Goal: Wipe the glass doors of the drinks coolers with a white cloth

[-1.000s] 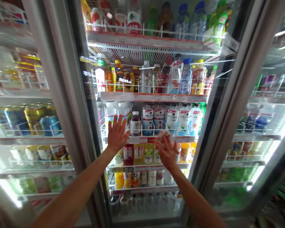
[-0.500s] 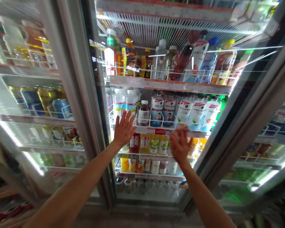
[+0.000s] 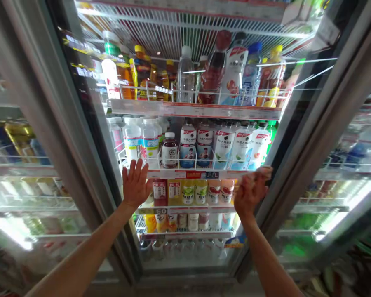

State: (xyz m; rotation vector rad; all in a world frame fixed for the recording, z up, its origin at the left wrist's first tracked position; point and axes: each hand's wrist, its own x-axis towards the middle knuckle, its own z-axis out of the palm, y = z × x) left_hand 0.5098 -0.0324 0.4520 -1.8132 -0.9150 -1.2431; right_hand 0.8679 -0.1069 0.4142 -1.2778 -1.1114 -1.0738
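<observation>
My left hand [image 3: 136, 183] is open, palm forward and fingers up, at the left side of the glass cooler door. Whether it touches the glass, I cannot tell. My right hand [image 3: 247, 200] is closed around a crumpled pale pink cloth [image 3: 250, 180], blurred by motion, near the door's right side. Behind the glass, a dark bottle with a white label [image 3: 170, 152] stands beside clear bottles with white caps [image 3: 150, 140]. White-labelled bottles [image 3: 224, 144] fill the right of that shelf. Below are yellow drinks with green fruit labels [image 3: 188, 192].
A metal door frame [image 3: 40, 123] runs down the left and another frame [image 3: 309, 136] down the right. The upper shelf [image 3: 198, 110] carries mixed bottles behind a wire rail. Neighbouring cooler sections hold cans [image 3: 18, 136] at left and blurred drinks at right.
The view has shifted, so the cooler's shelves sit further left. My left hand has moved left and down in the picture. The right hand has swept right across the door with the cloth.
</observation>
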